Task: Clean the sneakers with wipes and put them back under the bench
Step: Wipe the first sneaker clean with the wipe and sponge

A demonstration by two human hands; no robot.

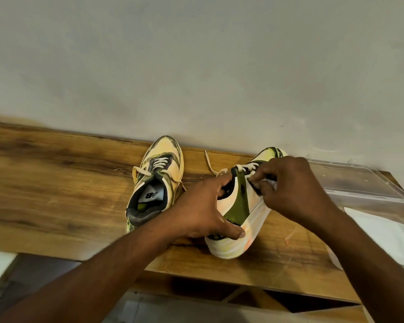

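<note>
left hand (205,206) grips sneaker (240,206) beside clear box (364,183).

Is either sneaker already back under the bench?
No: both the left sneaker and the right sneaker stand on top of the wooden bench.

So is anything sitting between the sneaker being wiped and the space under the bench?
Nothing visible. The right sneaker, held by the left hand and wiped by the right hand, stands tilted near the bench top's front edge. The little showing of the opening below looks unblocked.
</note>
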